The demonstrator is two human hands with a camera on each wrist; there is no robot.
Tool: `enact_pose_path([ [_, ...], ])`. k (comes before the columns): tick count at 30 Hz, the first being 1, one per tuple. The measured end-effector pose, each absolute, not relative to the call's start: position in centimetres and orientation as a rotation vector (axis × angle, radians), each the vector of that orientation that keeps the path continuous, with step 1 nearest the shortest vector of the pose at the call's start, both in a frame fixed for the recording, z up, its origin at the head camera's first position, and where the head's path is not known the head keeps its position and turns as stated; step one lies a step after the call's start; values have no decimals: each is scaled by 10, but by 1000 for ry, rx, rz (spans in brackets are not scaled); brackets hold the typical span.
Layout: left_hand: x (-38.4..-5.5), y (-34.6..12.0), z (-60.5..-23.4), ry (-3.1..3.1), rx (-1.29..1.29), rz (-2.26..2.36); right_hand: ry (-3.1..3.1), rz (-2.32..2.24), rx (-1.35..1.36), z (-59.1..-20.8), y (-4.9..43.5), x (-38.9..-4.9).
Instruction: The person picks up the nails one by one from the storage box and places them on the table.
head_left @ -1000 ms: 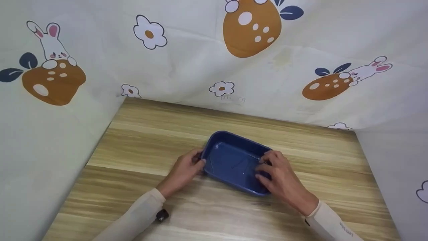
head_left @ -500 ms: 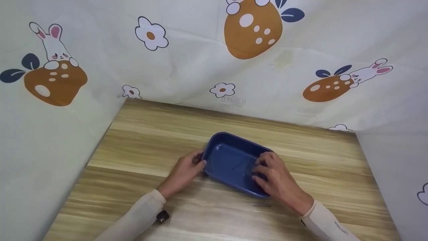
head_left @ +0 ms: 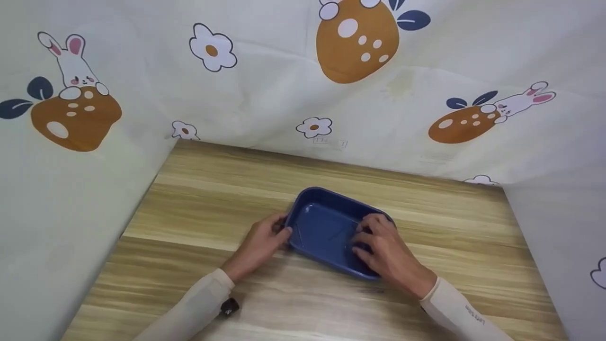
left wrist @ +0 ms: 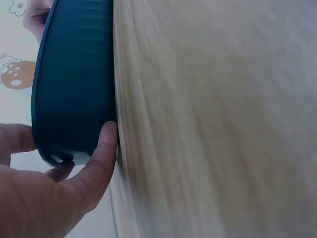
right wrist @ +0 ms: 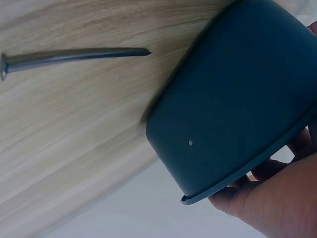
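A blue plastic box [head_left: 326, 229], open at the top, sits on the wooden table. My left hand [head_left: 262, 244] grips its left end, fingers bent round the corner; in the left wrist view one finger [left wrist: 101, 144] lies along the lower wall beside the tabletop. My right hand [head_left: 386, 248] reaches over the near rim into the right part of the box, fingers bent downward. I cannot tell whether those fingertips hold something. Thin dark slivers [head_left: 337, 235] lie on the box floor, partly beside the right fingers. Outside the box, a metal nail [right wrist: 74, 57] lies on the table.
The wood-grain table [head_left: 189, 199] runs back to a pale curtain [head_left: 265, 94] printed with rabbits and flowers, which also closes off both sides. A small black device [head_left: 230, 307] is at the left sleeve [head_left: 199, 298].
My right hand has slid left inside the box, toward the slivers, uncovering more of the right rim. The left hand and the box have stayed in place.
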State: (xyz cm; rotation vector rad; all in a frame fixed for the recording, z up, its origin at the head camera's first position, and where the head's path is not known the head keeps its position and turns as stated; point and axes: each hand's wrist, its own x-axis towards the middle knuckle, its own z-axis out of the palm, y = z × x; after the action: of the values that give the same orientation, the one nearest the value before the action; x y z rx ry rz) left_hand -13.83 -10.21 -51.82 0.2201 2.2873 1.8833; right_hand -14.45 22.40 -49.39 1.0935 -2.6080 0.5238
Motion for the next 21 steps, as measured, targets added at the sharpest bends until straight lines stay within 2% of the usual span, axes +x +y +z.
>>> enact_pose_path([
  [21,-139,-102,-519,2293,225,1906,-2600,407,1210,-486,212,-160],
])
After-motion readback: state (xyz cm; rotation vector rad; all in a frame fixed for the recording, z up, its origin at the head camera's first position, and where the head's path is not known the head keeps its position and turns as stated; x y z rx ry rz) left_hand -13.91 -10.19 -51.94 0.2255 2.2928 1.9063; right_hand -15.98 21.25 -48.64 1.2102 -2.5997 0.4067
